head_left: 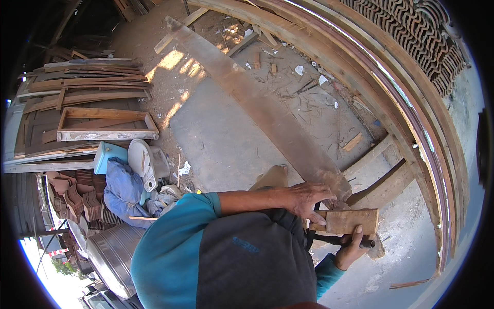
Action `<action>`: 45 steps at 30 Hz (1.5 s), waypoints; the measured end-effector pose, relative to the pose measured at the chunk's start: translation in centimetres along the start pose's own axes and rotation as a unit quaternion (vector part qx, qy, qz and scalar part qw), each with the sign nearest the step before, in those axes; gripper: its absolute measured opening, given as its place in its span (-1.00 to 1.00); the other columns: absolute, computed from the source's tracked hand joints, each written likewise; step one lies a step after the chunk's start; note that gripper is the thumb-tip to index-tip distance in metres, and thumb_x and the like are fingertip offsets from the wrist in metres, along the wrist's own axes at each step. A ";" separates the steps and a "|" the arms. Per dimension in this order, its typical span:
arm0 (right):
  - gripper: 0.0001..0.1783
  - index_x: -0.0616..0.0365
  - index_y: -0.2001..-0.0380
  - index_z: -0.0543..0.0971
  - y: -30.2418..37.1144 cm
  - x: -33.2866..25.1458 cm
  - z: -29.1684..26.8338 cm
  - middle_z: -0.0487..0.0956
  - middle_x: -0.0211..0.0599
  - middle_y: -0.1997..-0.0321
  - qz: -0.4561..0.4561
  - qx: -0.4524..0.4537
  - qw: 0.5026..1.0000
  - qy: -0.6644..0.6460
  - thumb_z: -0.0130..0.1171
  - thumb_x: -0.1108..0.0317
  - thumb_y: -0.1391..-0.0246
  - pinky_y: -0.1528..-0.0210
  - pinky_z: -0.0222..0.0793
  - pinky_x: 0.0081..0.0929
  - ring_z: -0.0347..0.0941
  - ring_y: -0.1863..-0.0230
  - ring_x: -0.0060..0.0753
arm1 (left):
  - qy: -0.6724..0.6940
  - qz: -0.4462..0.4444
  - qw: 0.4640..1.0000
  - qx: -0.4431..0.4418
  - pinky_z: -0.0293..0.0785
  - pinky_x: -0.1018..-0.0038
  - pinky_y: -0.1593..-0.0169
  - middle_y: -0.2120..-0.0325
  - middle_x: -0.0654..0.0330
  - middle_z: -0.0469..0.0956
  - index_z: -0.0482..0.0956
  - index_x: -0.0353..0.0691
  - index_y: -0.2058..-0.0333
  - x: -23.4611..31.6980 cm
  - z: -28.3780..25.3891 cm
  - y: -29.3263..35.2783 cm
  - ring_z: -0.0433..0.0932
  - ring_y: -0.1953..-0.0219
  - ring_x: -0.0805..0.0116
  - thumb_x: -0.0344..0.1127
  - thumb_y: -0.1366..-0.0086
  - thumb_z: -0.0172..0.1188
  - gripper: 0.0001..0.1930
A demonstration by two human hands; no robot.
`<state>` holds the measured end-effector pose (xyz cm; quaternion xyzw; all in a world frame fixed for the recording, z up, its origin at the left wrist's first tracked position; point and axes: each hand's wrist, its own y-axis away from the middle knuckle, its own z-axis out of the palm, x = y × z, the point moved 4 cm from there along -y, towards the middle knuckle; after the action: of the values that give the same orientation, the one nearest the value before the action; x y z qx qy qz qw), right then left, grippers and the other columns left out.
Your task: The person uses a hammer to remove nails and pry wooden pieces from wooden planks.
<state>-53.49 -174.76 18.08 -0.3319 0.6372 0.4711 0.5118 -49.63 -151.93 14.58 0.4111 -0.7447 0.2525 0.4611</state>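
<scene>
pressing down on the near end of the long grey-brown weathered wooden plank (267, 113), the left hand (306, 200) lies flat with its fingers spread over the wood, clasping nothing. the plank's long axis runs away from that hand, up and to the left across the pale concrete floor (216, 139) toward the far sunlit patch, so nearly all of its length lies beyond the hand. just right of the plank's near end, a small rectangular brown wooden block (347, 221) sits across that axis, its left edge touching the left hand's fingertips. the right hand (351, 247) is directly under the block, curled tight around a dark round handle (334, 240) that points left beneath it; what the handle belongs to is hidden. both hands sit at the plank's near end, the left one the nearer, resting on it. a curved wooden beam (411, 134) arcs past on the plank's right, well apart from both hands.
</scene>
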 end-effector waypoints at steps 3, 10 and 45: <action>-0.49 0.28 -0.05 0.41 -0.6 1.0 -0.3 0.53 -0.31 0.29 0.003 0.032 0.999 -0.019 0.30 0.18 -0.19 0.61 0.11 -0.69 0.28 0.58 -0.67 | -0.010 -0.060 0.997 0.057 0.43 0.19 -0.13 0.04 -0.05 0.51 0.46 -0.31 -0.10 -2.7 -2.2 1.3 0.48 -0.09 -0.03 0.01 -0.19 0.41 -0.35; -0.37 0.39 -0.13 0.41 -0.3 0.7 0.2 0.55 -0.20 0.16 0.024 0.082 0.996 0.016 0.32 0.15 -0.15 0.55 0.17 -0.69 0.36 0.46 -0.66 | -0.072 -0.108 0.991 0.030 0.45 0.20 -0.07 0.12 0.02 0.56 0.50 -0.26 -0.04 -8.1 -9.8 1.9 0.53 0.01 0.00 -0.07 -0.26 0.35 -0.50; -0.53 0.32 0.16 0.53 13.0 7.7 27.5 0.61 0.13 0.30 0.095 0.096 0.969 0.208 0.40 0.21 0.05 0.20 0.48 -0.17 0.60 0.27 0.12 | -0.286 -0.153 0.942 -0.084 0.40 0.17 -0.20 -0.05 -0.12 0.56 0.41 -0.37 -0.20 -22.4 -45.4 3.6 0.53 -0.12 0.00 -0.08 -0.23 0.38 -0.32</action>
<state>-57.87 -144.14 13.11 -0.3103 0.8002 0.3750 0.3505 -25.63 -107.25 14.82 0.5345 -0.7919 -0.0126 0.2950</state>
